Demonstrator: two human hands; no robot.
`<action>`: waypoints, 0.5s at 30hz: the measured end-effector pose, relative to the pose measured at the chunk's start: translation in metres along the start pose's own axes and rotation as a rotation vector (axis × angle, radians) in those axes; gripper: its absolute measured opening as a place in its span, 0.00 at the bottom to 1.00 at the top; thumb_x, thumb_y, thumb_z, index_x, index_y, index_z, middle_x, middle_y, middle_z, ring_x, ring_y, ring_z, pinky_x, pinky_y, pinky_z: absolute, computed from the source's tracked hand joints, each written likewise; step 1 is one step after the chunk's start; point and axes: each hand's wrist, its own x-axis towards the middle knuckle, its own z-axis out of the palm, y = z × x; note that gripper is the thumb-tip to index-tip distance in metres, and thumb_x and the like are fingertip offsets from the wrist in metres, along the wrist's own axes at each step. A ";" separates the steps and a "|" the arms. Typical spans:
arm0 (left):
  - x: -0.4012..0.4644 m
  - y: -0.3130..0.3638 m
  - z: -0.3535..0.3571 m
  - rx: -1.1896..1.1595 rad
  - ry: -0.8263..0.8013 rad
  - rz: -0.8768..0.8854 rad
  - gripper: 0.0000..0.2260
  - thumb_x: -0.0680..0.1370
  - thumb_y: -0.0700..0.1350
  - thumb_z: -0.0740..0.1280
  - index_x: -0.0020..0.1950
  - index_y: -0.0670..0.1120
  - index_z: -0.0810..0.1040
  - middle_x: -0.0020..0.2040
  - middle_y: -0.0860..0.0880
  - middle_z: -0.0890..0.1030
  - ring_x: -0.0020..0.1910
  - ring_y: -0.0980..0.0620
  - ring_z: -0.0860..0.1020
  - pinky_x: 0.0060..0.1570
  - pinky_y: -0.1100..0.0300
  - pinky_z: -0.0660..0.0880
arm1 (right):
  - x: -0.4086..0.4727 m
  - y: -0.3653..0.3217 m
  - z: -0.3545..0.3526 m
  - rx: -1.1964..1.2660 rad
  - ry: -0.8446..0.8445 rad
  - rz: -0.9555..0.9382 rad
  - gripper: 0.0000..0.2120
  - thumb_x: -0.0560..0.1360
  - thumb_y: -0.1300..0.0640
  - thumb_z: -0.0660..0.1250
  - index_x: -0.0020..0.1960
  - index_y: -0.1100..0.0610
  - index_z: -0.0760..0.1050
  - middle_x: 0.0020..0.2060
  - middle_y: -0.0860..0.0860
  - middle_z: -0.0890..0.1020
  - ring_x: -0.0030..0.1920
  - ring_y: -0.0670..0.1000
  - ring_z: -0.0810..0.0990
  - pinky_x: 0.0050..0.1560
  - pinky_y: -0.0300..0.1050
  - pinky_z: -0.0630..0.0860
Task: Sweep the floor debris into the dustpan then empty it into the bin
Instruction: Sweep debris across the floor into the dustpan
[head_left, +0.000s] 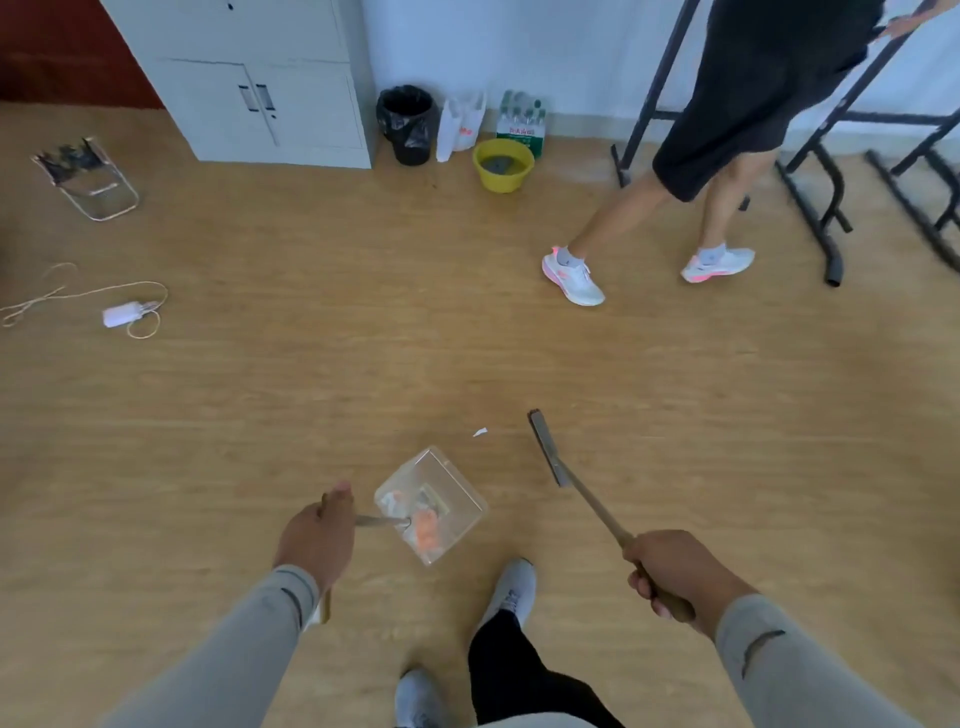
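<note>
From the head camera, the left hand (317, 538) is gripping the wooden handle of the clear dustpan (431, 504), which is holding orange and white scraps just ahead of the person's grey shoes. The right hand (667, 574) is clenching the broom (550, 449) by its stick, the narrow head angling over the wooden floor (311, 395) right of the pan. A white paper scrap (480, 432) is lying between pan and broom head. The bin (408, 124), lined in black, is standing far off by the wall beside a grey cabinet (260, 78), a white bag (460, 127) and a yellow basin (503, 165). Another person (727, 130) in white trainers is stepping across near black metal frames (810, 208). A charger with cable (122, 314) and a folded stool (85, 176) are lying on the left.
</note>
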 end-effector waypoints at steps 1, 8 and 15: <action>0.006 0.009 0.003 0.013 -0.001 -0.010 0.36 0.81 0.68 0.56 0.60 0.35 0.81 0.53 0.28 0.82 0.51 0.26 0.81 0.53 0.34 0.78 | 0.009 -0.011 -0.003 -0.012 0.001 -0.004 0.09 0.80 0.61 0.63 0.53 0.67 0.77 0.27 0.58 0.77 0.22 0.53 0.67 0.23 0.41 0.64; 0.053 0.031 0.002 0.073 0.007 -0.097 0.30 0.82 0.68 0.56 0.49 0.41 0.80 0.34 0.42 0.79 0.30 0.44 0.73 0.38 0.51 0.71 | 0.058 -0.087 -0.007 -0.208 0.005 -0.065 0.09 0.79 0.62 0.62 0.51 0.67 0.78 0.26 0.58 0.76 0.18 0.51 0.65 0.20 0.37 0.62; 0.098 0.025 -0.018 0.138 0.031 -0.082 0.28 0.81 0.70 0.55 0.40 0.49 0.80 0.25 0.49 0.77 0.25 0.46 0.72 0.33 0.53 0.70 | 0.097 -0.142 0.026 -0.414 -0.015 -0.114 0.12 0.77 0.63 0.59 0.51 0.68 0.79 0.25 0.57 0.79 0.19 0.52 0.68 0.23 0.40 0.66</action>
